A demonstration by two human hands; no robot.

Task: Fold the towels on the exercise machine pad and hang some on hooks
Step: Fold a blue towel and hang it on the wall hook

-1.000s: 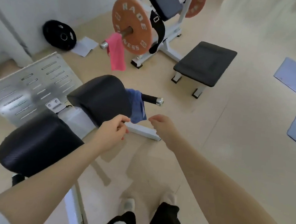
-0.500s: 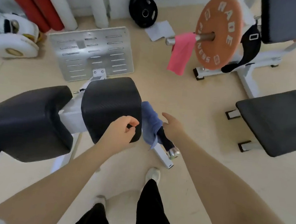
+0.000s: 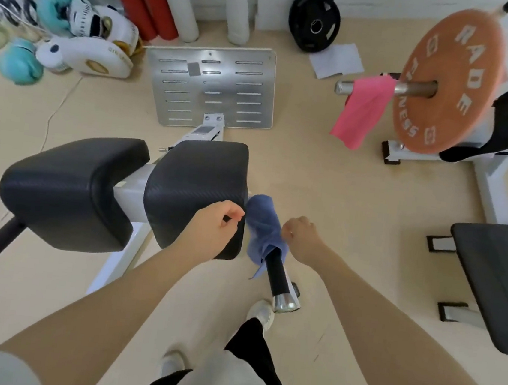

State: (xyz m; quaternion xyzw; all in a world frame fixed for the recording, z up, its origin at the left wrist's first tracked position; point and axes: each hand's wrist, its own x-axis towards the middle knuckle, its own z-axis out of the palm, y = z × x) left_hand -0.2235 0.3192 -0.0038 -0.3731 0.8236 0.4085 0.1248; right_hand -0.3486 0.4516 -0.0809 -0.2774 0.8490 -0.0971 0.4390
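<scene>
I am looking down at the blue towel [image 3: 263, 229], which is hanging over the black handle [image 3: 276, 276] that is sticking out of the right pad [image 3: 197, 186] toward me. The handle's long axis is running from the pad's side down to its chrome end near my foot, and the towel is wrapping the upper part of it, next to the pad's edge.

My two hands are apart, one on each side of the towel. The left hand [image 3: 216, 227] is hovering over the pad's near right corner, with thumb and fingertips curled together; it is just beside the towel's left edge, and I cannot tell if it is pinching any cloth. The right hand [image 3: 299, 238] is curled at the towel's right side, touching or almost touching it; whether it is gripping the cloth I cannot tell either. Both hands are about equally near, so the towel is lying straight between them.

The pink towel [image 3: 363, 109] is already hanging on the bar [image 3: 346, 87] of the orange plate [image 3: 449, 84], well apart, far right.

I am judging that the next move is adjusting the blue towel on the handle, pulling along the handle's axis so it does not slide off.
</scene>
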